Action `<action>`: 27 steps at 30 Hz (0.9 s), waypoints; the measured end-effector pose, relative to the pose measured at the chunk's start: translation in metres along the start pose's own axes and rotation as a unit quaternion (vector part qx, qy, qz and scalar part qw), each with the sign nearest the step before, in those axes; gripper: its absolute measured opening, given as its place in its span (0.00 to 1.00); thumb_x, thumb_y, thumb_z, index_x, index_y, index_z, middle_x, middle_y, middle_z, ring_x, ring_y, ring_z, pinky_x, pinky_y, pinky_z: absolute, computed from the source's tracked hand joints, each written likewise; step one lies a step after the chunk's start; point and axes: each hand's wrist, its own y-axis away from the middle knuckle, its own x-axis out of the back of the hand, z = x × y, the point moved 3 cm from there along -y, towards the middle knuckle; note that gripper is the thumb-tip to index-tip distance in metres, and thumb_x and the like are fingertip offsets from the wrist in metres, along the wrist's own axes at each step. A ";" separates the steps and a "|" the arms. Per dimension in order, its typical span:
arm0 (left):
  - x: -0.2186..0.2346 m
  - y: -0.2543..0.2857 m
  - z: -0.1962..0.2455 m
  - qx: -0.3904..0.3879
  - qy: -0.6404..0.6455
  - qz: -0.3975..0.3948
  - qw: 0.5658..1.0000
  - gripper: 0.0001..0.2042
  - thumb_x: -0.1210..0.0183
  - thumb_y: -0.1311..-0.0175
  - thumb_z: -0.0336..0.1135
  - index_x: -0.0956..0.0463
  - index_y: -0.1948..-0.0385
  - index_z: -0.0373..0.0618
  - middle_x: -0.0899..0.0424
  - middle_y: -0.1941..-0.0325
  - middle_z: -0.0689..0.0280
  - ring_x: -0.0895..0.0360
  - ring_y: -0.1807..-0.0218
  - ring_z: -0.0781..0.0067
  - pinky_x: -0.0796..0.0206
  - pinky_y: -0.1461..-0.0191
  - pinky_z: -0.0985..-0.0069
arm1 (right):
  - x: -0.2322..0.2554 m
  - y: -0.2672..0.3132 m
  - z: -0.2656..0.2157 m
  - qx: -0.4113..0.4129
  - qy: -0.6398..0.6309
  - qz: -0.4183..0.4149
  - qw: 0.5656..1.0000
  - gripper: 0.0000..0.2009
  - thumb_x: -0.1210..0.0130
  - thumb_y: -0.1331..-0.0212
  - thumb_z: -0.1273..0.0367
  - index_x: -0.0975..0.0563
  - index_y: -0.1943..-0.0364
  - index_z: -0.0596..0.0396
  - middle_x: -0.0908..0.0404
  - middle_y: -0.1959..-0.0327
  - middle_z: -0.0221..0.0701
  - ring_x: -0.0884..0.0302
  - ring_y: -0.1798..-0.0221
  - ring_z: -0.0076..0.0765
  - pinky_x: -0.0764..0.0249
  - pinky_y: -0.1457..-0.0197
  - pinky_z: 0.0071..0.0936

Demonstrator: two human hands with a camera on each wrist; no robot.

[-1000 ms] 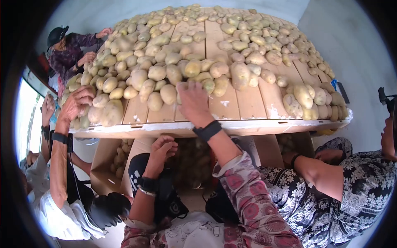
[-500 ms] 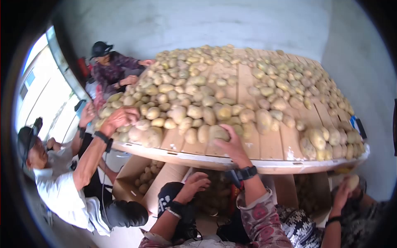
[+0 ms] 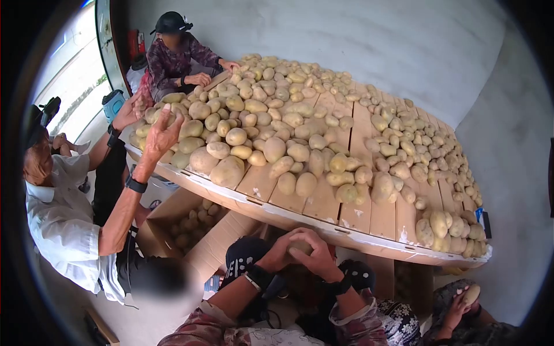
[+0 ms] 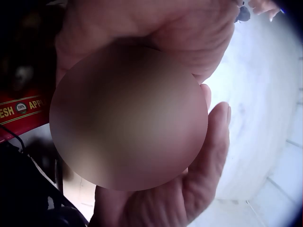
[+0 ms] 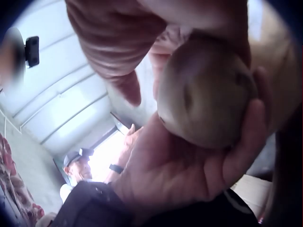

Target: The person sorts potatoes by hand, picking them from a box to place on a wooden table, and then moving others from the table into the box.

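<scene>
Both hands hold one potato (image 3: 300, 248) in front of the table's near edge, over the boxes below. My left hand (image 3: 278, 254) supports it from the left; my right hand (image 3: 316, 256) curls over it from the right. In the right wrist view the potato (image 5: 206, 94) rests in the palm and fingers of the left hand (image 5: 175, 165), with the right hand (image 5: 123, 38) above it. A blurred round patch covers the middle of the left wrist view, between the hands. Many potatoes (image 3: 274, 150) lie spread on the cardboard-covered table (image 3: 323, 206).
At left a person in a white shirt (image 3: 63, 230) lifts both hands by the table. Someone in a patterned top (image 3: 173, 63) sits at the far left corner. At lower right another person's hand holds a potato (image 3: 471, 294). A cardboard box (image 3: 158, 230) with potatoes stands below.
My right hand took a potato from the table's near edge and brought it down to my left hand, which now holds it too. The head view has shifted. The neighbour's hands at left have lifted.
</scene>
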 end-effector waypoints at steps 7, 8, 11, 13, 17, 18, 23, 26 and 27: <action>-0.002 0.002 -0.019 0.277 0.510 0.151 0.800 0.17 0.61 0.33 0.43 0.35 0.50 0.42 0.29 0.52 0.64 0.31 0.49 0.72 0.40 0.43 0.74 | -0.003 -0.020 0.018 -0.101 -0.070 0.111 0.986 0.15 0.59 0.37 0.65 0.29 0.54 0.63 0.26 0.53 0.41 0.31 0.46 0.39 0.38 0.41 0.30; 0.003 0.004 -0.024 0.200 0.328 0.126 0.914 0.19 0.60 0.35 0.45 0.33 0.52 0.41 0.29 0.52 0.64 0.31 0.48 0.72 0.41 0.42 0.73 | -0.001 -0.019 0.024 -0.128 -0.182 0.110 0.969 0.17 0.63 0.34 0.63 0.30 0.53 0.62 0.26 0.53 0.42 0.30 0.46 0.39 0.39 0.40 0.31; 0.005 0.007 -0.035 0.220 0.437 0.182 0.853 0.14 0.57 0.33 0.40 0.33 0.53 0.41 0.27 0.55 0.64 0.29 0.50 0.73 0.35 0.46 0.74 | 0.008 -0.020 0.045 -0.164 -0.540 0.162 0.809 0.22 0.69 0.33 0.56 0.31 0.53 0.60 0.25 0.53 0.42 0.31 0.46 0.41 0.39 0.38 0.34; 0.007 0.005 -0.038 0.278 0.554 0.214 0.755 0.14 0.57 0.33 0.41 0.34 0.53 0.42 0.27 0.55 0.64 0.28 0.50 0.73 0.34 0.46 0.73 | 0.013 -0.026 0.047 -0.158 -0.592 0.153 0.775 0.22 0.68 0.33 0.55 0.32 0.53 0.60 0.26 0.52 0.41 0.31 0.46 0.41 0.39 0.38 0.34; 0.010 0.008 -0.034 0.259 0.646 0.237 0.678 0.11 0.58 0.34 0.32 0.35 0.53 0.42 0.28 0.53 0.63 0.29 0.49 0.72 0.35 0.45 0.73 | 0.000 -0.027 0.048 -0.198 -0.554 0.152 0.794 0.23 0.68 0.33 0.55 0.31 0.52 0.60 0.26 0.51 0.41 0.31 0.46 0.41 0.40 0.38 0.35; 0.008 0.012 -0.047 0.240 0.536 0.249 0.770 0.12 0.54 0.37 0.27 0.36 0.52 0.41 0.28 0.52 0.63 0.30 0.49 0.71 0.36 0.45 0.74 | -0.006 -0.029 0.048 -0.207 -0.554 0.145 0.793 0.23 0.68 0.33 0.55 0.31 0.52 0.60 0.26 0.51 0.41 0.31 0.46 0.41 0.40 0.38 0.35; 0.009 0.019 -0.043 0.121 0.067 0.270 0.953 0.14 0.61 0.35 0.41 0.30 0.56 0.45 0.25 0.55 0.66 0.28 0.49 0.71 0.35 0.46 0.70 | -0.013 -0.031 0.043 -0.209 -0.499 0.121 0.832 0.21 0.65 0.34 0.58 0.30 0.52 0.61 0.27 0.50 0.40 0.31 0.46 0.38 0.38 0.40 0.32; 0.012 0.017 -0.049 0.231 0.314 0.251 0.886 0.14 0.60 0.34 0.40 0.31 0.54 0.46 0.26 0.51 0.66 0.28 0.48 0.71 0.36 0.44 0.69 | -0.015 -0.030 0.046 -0.202 -0.458 0.119 0.857 0.19 0.64 0.34 0.60 0.28 0.53 0.62 0.26 0.51 0.39 0.29 0.47 0.35 0.36 0.41 0.31; 0.009 0.018 -0.057 0.242 0.408 0.286 0.833 0.14 0.58 0.34 0.41 0.32 0.52 0.46 0.27 0.50 0.66 0.29 0.47 0.71 0.36 0.43 0.68 | -0.015 -0.033 0.047 -0.217 -0.457 0.117 0.855 0.18 0.63 0.34 0.62 0.28 0.54 0.62 0.26 0.51 0.38 0.29 0.48 0.34 0.35 0.42 0.30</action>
